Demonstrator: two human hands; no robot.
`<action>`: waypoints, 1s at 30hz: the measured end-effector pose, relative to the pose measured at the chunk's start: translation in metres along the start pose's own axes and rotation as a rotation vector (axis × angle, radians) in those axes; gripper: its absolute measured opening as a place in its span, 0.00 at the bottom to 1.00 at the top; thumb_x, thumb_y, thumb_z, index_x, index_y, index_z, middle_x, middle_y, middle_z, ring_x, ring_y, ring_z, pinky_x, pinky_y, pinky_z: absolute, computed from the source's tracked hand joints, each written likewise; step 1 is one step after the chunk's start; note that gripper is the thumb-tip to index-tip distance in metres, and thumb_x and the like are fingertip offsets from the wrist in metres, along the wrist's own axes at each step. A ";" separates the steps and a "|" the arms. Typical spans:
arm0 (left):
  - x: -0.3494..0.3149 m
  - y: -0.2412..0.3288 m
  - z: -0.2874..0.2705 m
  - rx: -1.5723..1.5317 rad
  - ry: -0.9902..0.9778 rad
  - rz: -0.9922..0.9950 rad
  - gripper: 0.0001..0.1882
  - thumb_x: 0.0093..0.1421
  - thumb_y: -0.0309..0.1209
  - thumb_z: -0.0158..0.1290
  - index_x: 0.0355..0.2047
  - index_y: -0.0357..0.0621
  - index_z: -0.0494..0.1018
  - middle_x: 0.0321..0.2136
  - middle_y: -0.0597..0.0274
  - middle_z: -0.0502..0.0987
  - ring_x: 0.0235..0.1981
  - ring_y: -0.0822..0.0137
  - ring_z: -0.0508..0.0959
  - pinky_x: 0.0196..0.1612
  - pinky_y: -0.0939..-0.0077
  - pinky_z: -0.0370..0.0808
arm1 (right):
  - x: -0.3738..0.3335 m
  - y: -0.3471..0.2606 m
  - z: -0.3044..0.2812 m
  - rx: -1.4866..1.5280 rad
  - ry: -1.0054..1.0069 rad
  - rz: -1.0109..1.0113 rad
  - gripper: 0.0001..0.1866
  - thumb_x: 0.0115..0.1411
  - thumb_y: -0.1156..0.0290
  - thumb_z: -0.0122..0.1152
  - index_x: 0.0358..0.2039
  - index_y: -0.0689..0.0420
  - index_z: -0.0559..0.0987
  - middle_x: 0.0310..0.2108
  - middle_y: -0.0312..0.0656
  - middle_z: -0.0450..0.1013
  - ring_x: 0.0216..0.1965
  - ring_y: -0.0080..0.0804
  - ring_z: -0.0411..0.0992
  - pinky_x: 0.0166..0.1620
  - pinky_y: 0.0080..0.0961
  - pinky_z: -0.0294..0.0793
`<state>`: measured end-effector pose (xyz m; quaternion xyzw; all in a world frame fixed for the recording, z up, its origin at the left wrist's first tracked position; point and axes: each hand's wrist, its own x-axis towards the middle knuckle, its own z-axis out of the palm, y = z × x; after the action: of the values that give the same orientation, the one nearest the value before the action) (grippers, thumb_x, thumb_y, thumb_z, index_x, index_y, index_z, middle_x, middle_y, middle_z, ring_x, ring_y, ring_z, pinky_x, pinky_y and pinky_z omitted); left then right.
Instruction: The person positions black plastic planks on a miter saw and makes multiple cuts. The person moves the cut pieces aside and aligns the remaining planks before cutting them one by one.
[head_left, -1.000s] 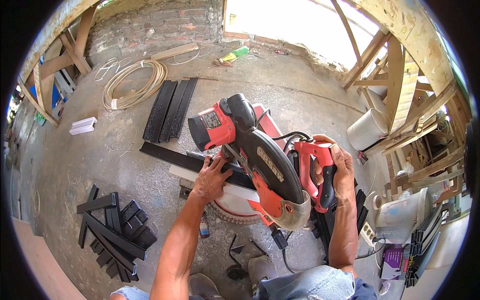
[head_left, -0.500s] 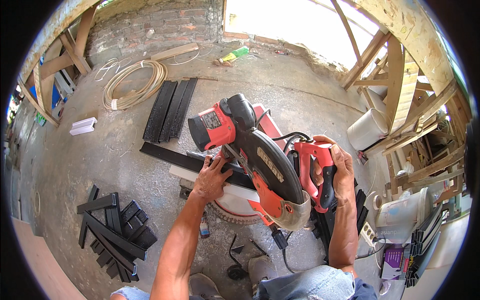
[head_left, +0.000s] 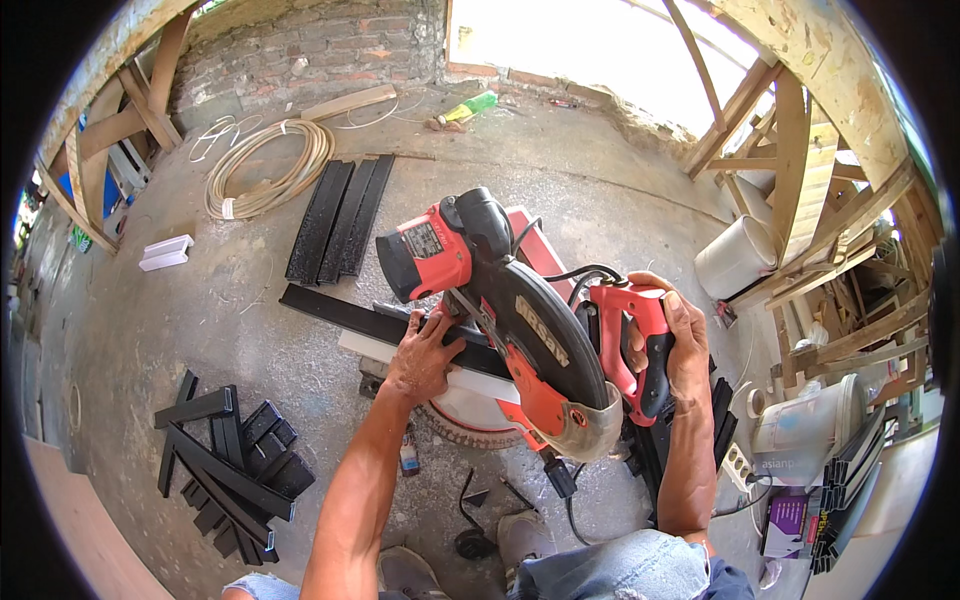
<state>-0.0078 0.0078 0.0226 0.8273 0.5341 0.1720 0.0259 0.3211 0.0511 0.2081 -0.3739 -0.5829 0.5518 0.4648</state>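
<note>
A red and black miter saw (head_left: 530,320) stands on the floor in front of me, its blade guard over the turntable. My right hand (head_left: 680,345) is wrapped round the saw's red and black handle (head_left: 630,340). With its fingers spread, my left hand (head_left: 422,355) presses on a long black bar (head_left: 345,313) lying across the saw base. The bar's left end sticks out past the base, and a white strip (head_left: 480,385) shows along its near side. The guard hides where the blade and bar meet.
Black cut pieces (head_left: 225,455) lie piled at the left, and longer black bars (head_left: 338,220) lie beyond the saw. A coiled hose (head_left: 270,170) rests farther back. At the right are buckets (head_left: 735,258), timber and a power strip (head_left: 738,468). A tape measure (head_left: 474,544) lies near my feet.
</note>
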 end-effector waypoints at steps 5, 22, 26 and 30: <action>-0.001 -0.001 0.001 0.004 -0.009 -0.001 0.28 0.42 0.31 0.70 0.47 0.46 0.81 0.60 0.49 0.67 0.66 0.50 0.63 0.71 0.39 0.54 | -0.001 0.003 0.001 -0.018 0.030 -0.004 0.31 0.75 0.50 0.49 0.59 0.69 0.74 0.19 0.41 0.71 0.13 0.24 0.66 0.17 0.20 0.66; 0.000 -0.001 0.003 -0.008 -0.019 -0.007 0.28 0.42 0.31 0.69 0.47 0.46 0.81 0.60 0.51 0.67 0.66 0.50 0.63 0.71 0.39 0.54 | -0.003 0.002 -0.002 0.001 0.004 0.001 0.31 0.75 0.49 0.48 0.59 0.68 0.74 0.21 0.40 0.73 0.16 0.23 0.68 0.21 0.20 0.69; 0.000 -0.002 0.001 0.002 -0.001 0.002 0.28 0.42 0.31 0.69 0.47 0.46 0.81 0.60 0.52 0.67 0.66 0.51 0.63 0.71 0.40 0.54 | -0.002 0.000 0.000 -0.007 0.001 0.008 0.31 0.75 0.49 0.48 0.59 0.68 0.74 0.21 0.40 0.73 0.16 0.23 0.68 0.21 0.20 0.69; 0.000 -0.002 0.005 -0.002 -0.007 0.003 0.28 0.42 0.31 0.69 0.48 0.46 0.81 0.61 0.52 0.67 0.66 0.51 0.63 0.72 0.41 0.53 | -0.001 0.000 -0.001 0.002 0.000 0.004 0.31 0.75 0.49 0.48 0.59 0.68 0.74 0.21 0.40 0.74 0.15 0.23 0.68 0.21 0.20 0.69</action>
<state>-0.0084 0.0092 0.0176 0.8288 0.5325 0.1695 0.0281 0.3226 0.0502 0.2075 -0.3747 -0.5813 0.5534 0.4642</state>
